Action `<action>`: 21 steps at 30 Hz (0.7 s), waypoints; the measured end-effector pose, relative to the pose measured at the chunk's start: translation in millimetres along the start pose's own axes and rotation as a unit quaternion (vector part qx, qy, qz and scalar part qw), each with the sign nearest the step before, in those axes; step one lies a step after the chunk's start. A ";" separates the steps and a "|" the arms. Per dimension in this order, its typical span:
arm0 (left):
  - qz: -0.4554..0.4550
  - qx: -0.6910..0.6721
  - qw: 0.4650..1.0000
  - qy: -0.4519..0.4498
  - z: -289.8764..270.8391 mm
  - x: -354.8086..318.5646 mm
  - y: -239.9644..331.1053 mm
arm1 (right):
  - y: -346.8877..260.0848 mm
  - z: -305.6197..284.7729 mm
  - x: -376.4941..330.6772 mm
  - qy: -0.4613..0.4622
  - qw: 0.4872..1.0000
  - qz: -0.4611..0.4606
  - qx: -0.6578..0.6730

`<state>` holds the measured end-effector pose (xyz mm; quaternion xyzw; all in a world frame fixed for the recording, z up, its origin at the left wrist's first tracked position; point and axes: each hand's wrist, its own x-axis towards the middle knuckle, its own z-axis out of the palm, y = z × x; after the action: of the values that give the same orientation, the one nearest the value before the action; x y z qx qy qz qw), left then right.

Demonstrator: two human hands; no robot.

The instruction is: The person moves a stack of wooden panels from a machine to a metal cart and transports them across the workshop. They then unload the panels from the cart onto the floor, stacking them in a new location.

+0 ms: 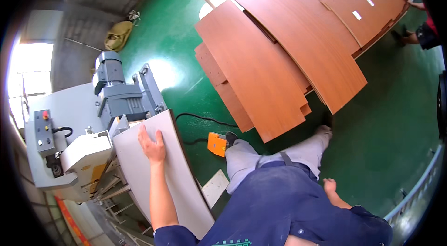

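The left hand [152, 147] lies open, fingers extended, apparently steadying the panel [179, 176] at eight o'clock; moving it would call for an edge grip. Whether the right hand [329, 185], at four, is closed I cannot tell. The panel looks flat, pale grey, dark-edged, beside the machine [120, 99] at nine.

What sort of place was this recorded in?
Probably a woodworking or furniture workshop: a grey motor unit, a control box with buttons, and stacked wood-look panels all point that way.
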<state>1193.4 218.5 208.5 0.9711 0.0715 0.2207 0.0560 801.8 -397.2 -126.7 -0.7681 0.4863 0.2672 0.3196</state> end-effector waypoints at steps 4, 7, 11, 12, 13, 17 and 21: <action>-0.006 -0.051 0.998 -0.027 24.6 5.0 -46.1 | -47.2 7.8 -63.2 -0.084 0.993 -0.066 -0.059; 0.004 -0.062 0.997 -0.045 28.4 23.1 -25.7 | -99.8 -21.1 -70.7 -0.023 0.997 -0.078 -0.001; -0.018 -0.078 0.996 -0.037 32.7 11.8 -42.6 | -193.8 -65.9 -69.6 0.056 0.993 -0.105 -0.003; -0.024 -0.076 0.996 -0.035 30.6 10.8 -45.4 | -208.3 -71.7 -68.2 0.070 0.990 -0.123 -0.006; -0.030 -0.068 0.997 -0.029 25.1 11.0 -47.3 | -216.4 -74.7 -64.7 0.072 0.990 -0.120 0.004; -0.032 -0.067 0.996 -0.046 22.7 20.1 -45.4 | -228.5 -75.3 -71.3 0.070 0.993 -0.083 0.049; -0.016 -0.053 0.997 -0.050 29.6 20.9 -51.8 | -215.4 -58.1 -80.1 0.030 0.997 -0.041 0.055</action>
<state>1219.0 270.6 183.5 0.9753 0.0724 0.1741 0.1149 974.6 -325.1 18.8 -0.7761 0.4777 0.2039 0.3576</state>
